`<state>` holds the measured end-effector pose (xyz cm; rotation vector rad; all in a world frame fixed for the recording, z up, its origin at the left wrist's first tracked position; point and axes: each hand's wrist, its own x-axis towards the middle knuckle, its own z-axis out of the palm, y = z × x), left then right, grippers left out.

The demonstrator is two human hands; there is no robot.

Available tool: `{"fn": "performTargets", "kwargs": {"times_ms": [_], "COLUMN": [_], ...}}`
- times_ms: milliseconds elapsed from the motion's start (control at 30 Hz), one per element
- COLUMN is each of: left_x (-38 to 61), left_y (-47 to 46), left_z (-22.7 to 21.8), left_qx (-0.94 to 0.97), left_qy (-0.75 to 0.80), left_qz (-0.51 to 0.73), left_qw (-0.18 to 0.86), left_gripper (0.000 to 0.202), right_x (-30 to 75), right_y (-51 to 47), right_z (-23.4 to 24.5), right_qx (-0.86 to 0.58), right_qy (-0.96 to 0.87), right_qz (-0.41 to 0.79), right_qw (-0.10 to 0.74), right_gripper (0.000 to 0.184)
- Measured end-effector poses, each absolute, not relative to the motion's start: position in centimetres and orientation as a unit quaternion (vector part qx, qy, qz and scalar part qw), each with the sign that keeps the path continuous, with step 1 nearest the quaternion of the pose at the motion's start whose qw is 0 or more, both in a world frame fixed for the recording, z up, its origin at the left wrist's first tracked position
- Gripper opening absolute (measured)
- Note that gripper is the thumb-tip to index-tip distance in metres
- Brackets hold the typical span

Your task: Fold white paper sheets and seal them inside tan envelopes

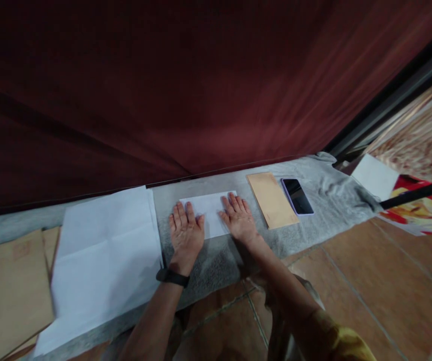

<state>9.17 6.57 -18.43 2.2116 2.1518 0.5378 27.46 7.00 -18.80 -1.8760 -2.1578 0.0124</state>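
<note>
A folded white sheet of paper (210,210) lies on a grey cloth (219,255) spread on the floor. My left hand (186,231) lies flat on the paper's left end, fingers stretched out and close together. My right hand (238,218) presses flat on its right end, fingers also extended. A black band (173,277) circles my left wrist. Neither hand holds anything.
A stack of large white sheets (105,260) lies left of my hands, with brown envelopes (9,286) beyond it. To the right lie a brown envelope (272,199) and a dark phone (297,196). A dark red curtain (186,85) hangs behind. Tiled floor (370,281) is at right.
</note>
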Motion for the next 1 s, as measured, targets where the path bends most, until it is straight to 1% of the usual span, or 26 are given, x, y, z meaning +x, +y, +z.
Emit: {"fn": "performTargets", "kwargs": {"times_ms": [200,367,500,633,733,833,1000], "left_x": [8.8,8.0,7.6,8.9,10.4,11.1,10.4], "left_y": [6.3,6.3,6.3,5.6,4.8,4.3,4.0], "left_z": [-18.7,-19.1,-18.4,-17.2,-17.3,-18.0,-18.2], "left_qx": [0.702,0.706,0.707,0.764,0.811,0.825,0.827], "left_qy": [0.690,0.685,0.683,0.617,0.557,0.543,0.547], "left_qz": [0.178,0.181,0.181,0.189,0.177,0.152,0.128], "left_qw": [-0.010,-0.011,-0.012,-0.018,0.011,0.027,0.029], "left_gripper": [0.062,0.062,0.059,0.058,0.059,0.060,0.056], "right_x": [28.8,29.7,29.7,29.6,29.6,29.6,29.9], "right_y": [7.0,6.9,6.8,6.7,6.7,6.7,6.7], "right_z": [-19.0,-19.4,-19.6,-19.3,-19.0,-18.9,-19.3], "right_qx": [-0.709,-0.714,-0.709,-0.716,-0.713,-0.712,-0.708], "right_qy": [-0.692,-0.680,-0.682,-0.679,-0.683,-0.684,-0.684], "right_qz": [-0.016,-0.029,-0.042,-0.039,-0.030,-0.026,-0.033], "right_qw": [0.136,0.164,0.172,0.159,0.158,0.156,0.170], "right_gripper": [0.064,0.061,0.059,0.059,0.059,0.060,0.057]}}
